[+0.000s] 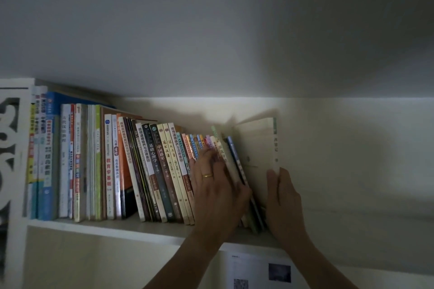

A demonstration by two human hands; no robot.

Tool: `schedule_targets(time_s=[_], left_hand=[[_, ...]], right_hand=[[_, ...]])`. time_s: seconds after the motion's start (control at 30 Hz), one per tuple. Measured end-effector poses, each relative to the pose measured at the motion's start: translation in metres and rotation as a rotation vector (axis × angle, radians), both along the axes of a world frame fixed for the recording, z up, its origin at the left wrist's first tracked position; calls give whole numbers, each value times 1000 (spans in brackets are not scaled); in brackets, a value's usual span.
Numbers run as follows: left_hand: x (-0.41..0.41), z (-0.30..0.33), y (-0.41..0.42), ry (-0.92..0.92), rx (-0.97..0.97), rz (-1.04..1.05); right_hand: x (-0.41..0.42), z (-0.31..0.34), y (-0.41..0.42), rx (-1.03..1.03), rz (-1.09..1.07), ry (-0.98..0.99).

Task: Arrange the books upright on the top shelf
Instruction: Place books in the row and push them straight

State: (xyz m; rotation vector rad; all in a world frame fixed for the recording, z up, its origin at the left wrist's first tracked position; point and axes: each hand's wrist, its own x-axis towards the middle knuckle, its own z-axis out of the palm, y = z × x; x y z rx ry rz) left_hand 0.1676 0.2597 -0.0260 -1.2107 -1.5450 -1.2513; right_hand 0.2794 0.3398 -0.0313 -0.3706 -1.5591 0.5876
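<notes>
From the head camera we saw a white top shelf holding a long row of books, spines outward. Those at the left end stood upright against a white carved side panel; toward the right they leaned more and more to the left. The spines were mostly thin paperbacks in white, blue, orange and dark tones, printed in Chinese. We could read 教育学基础 on a white spine, 基础心理学 on a dark one and 中国通史 on a cream one; smaller print was too blurred to read.

Our left hand lay flat against the leaning books near the right end of the row, fingers straight and close together, a gold ring on one finger. Our right hand gripped the front edge of a pale cream book at the row's right end, fingers curled round its spine, thumb on the near side. This book stood almost upright, apart at its top from the leaning ones.

Below the shelf a printed sheet hung on the wall.
</notes>
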Motion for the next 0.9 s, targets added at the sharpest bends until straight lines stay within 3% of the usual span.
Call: schedule_targets(time_s=[0.13,0.3,0.43,0.6,0.73,0.9], left_hand=[[-3,-7,7,-51,37,-141],[-2,-11,8,-21,62,-97],[-1,-10,6,-15,63,-59],[22,4,2,-39,-33,198],[54,11,-21,-159,38,67],[66,-6,-59,-256,-57,-63]], right_hand=[[7,0,2,89,-32,-2],[9,4,5,342,-301,-368],[2,-1,3,344,-312,-408],[1,3,7,323,-339,-487],[5,5,9,229,-330,-541],[5,5,11,182,-220,-406]])
